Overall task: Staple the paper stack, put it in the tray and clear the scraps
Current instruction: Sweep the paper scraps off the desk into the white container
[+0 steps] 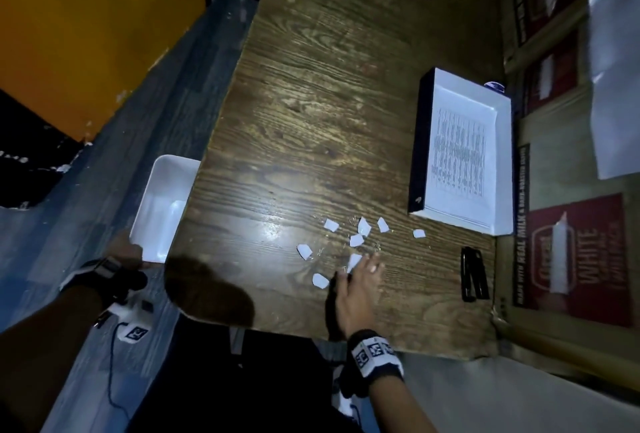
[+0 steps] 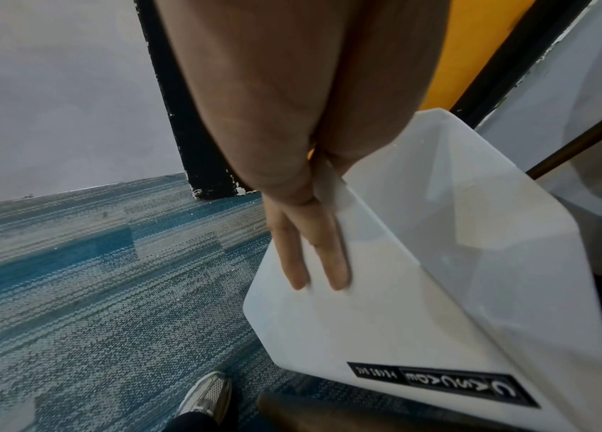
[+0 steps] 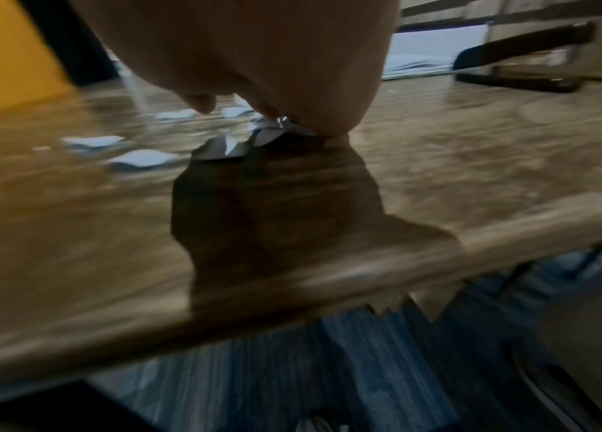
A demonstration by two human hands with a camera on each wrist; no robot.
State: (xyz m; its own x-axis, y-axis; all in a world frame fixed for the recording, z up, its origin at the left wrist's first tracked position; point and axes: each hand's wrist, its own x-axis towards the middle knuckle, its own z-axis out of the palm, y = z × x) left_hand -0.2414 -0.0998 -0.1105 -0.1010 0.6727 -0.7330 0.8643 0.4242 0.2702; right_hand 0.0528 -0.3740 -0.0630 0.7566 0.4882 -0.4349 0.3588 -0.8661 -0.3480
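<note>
A dark wood-grain table (image 1: 311,103) fills the head view, standing on blue-grey carpet (image 2: 70,277), with an orange wall (image 1: 86,24) off to the left and a printed cardboard box (image 1: 571,252) against the right edge. At the table's far right lies one tray (image 1: 420,142), dark-sided and white inside, and the printed paper stack (image 1: 460,152) rests in it. One white plastic bin (image 1: 152,211) hangs below the table's left edge; the left hand (image 2: 292,204) holds it by the rim, two straight fingers (image 2: 332,257) flat against its outer wall, the thumb hidden from view. One black stapler (image 1: 473,275) lies near the front right corner, just in front of the tray. Eight white paper scraps (image 1: 356,240) are scattered between stapler and table centre. The right hand (image 1: 356,290) lies low on the tabletop among them, fingers extended and spread, fingertips touching the nearest scrap; the right wrist view is blurred but shows crumpled scraps under the fingers. A shoe (image 2: 207,394) shows on the carpet.
</note>
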